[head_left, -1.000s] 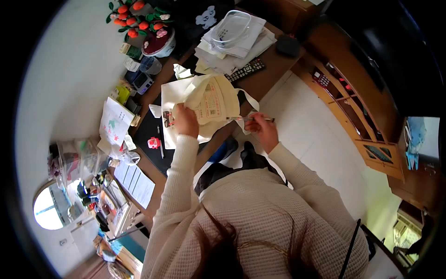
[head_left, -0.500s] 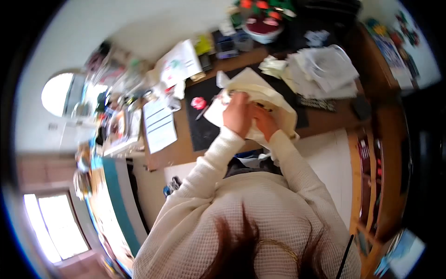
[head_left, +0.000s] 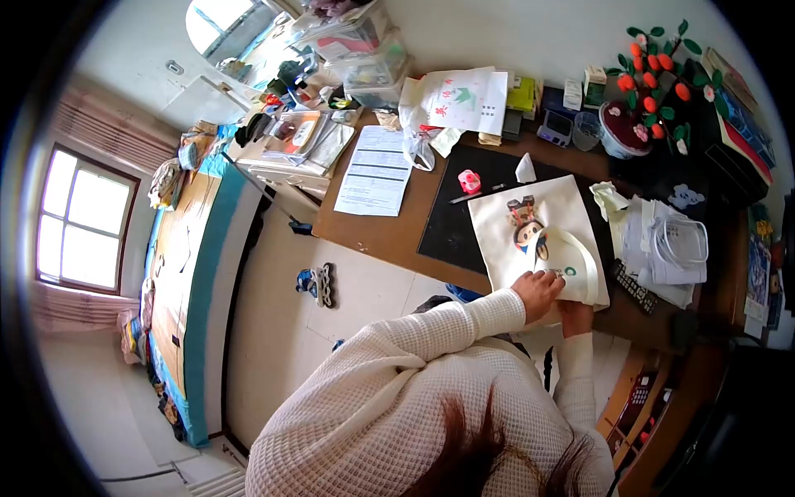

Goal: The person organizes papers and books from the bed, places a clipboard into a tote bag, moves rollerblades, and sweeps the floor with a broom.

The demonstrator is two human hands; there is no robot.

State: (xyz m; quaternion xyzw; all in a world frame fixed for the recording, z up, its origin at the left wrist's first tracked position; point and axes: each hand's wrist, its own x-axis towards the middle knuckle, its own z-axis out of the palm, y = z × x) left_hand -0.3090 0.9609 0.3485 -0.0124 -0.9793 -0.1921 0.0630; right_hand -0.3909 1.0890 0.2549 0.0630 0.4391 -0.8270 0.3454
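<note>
A cream tote bag lies flat at the desk's front edge, a cartoon figure printed on its upper side. Its strap loop rests over the print near the opening. My left hand has its fingers curled on the bag's near edge, beside the strap. Close by on the right, my right hand reaches to the same edge; its fingers are hidden under the cloth. Beyond the bag sit a pink figurine, a pen and a small white folded piece.
A black mat covers part of the brown desk. Printed sheets lie left; stacked papers and a dark patterned strip lie right. A potted plant stands behind. An inline skate is on the floor.
The view has swung, shifting the desk rightward in frame. The bag, rumpled around both hands before, now lies flat with its print showing. My hands have moved to its near edge.
</note>
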